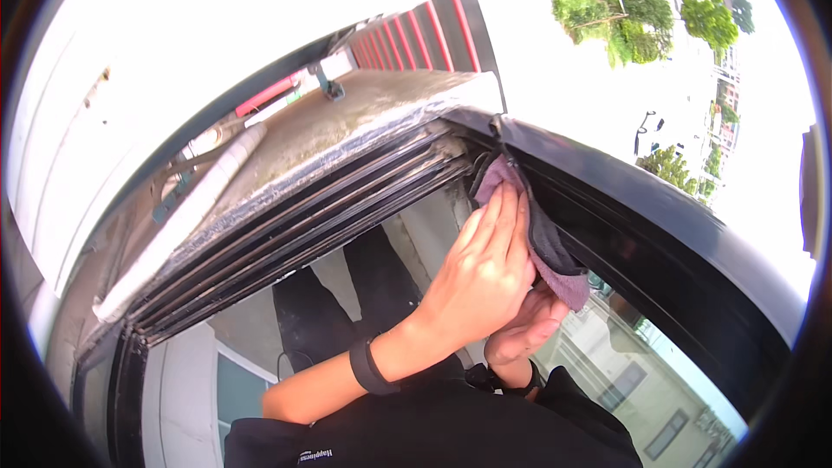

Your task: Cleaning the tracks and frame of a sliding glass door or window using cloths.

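My left hand [491, 263] presses a mauve cloth [569, 286] with its fingers extended, near the corner of a black metal window frame [572, 208]. A dark edge runs along the cloth, which hangs down past the fingers. Below it, my right hand [526, 331] is turned palm up beside the cloth's lower end, its fingers partly hidden by the left hand. Whether it grips the cloth, I cannot tell. Grooved window tracks [312, 234], dirty in the corner, run leftward from there. Dark bands circle both wrists.
Outside the tracks lies a stained concrete ledge [364, 110] with a white wrapped pipe [188, 214] and a metal bracket [331, 88]. A large white casing [130, 78] stands beyond. At the right, a glass pane [624, 364] reflects a building. My dark-trousered legs [377, 273] show below.
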Demonstrator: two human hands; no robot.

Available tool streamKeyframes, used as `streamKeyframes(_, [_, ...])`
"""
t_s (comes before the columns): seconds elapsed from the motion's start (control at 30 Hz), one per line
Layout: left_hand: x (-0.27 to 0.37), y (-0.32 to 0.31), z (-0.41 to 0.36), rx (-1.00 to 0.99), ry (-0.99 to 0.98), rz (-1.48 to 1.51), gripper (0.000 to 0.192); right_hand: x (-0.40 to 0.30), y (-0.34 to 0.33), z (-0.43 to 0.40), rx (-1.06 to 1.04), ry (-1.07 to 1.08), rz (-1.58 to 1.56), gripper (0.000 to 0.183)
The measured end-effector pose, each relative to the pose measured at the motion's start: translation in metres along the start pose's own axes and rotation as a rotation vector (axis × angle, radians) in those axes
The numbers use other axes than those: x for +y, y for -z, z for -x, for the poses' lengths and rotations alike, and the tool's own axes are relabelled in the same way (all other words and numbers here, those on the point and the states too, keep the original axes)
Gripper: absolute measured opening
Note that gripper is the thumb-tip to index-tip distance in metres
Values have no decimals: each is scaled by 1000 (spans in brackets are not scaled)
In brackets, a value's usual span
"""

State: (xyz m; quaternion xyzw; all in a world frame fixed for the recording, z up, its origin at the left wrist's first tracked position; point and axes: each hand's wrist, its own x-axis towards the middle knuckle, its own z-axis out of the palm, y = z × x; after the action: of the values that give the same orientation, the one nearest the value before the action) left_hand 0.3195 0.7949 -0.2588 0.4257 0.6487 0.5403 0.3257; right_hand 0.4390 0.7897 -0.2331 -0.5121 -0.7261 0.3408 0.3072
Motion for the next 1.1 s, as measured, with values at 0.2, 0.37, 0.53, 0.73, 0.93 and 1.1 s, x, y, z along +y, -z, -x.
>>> streamKeyframes(0.2, [138,27,-37,-28,-224,-83,44,-79,81,-42,38,169,63,69])
streamKeyframes(0.37, [248,38,-66,-78,-328,-122,39,-100,163,-97,-38,83,108,50])
streamKeyframes(0.53, [348,25,-130,-194,-500,-66,32,-173,226,-199,140,479,202,34])
streamKeyframes(0.73, [388,45,-164,-281,-630,-59,36,-214,231,-253,321,657,305,32])
streamKeyframes(0.93, [385,52,-183,-269,-731,-173,38,-224,207,-276,492,740,187,31])
streamKeyframes(1.1, [353,58,-168,-269,-587,-183,37,-221,185,-254,422,730,147,30])
